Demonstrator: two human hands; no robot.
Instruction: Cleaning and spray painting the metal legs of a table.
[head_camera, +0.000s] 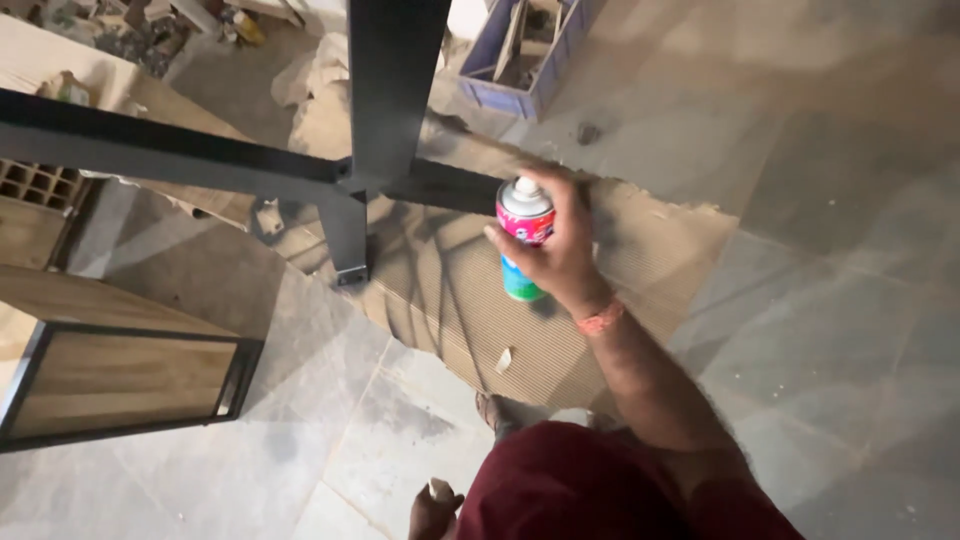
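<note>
My right hand (562, 258) is wrapped around a spray can (524, 218) with a white top, pink band and green base, index finger on the nozzle. The can points left at a black metal frame (200, 155), close to the joint where an upright bar (392, 80) meets a short leg (345, 235). The frame stands over a sheet of corrugated cardboard (560, 350) on the floor. My left hand (434, 513) hangs low by my dark red clothing (600, 490), fingers curled on a small pale piece (438, 489).
A wooden panel in a black metal frame (120, 385) lies at the lower left. A purple plastic crate (530, 60) with tools sits at the top. Rubble and scraps (130, 30) lie at the top left beside a perforated brick (35, 182). Grey floor tiles (830, 250) spread to the right.
</note>
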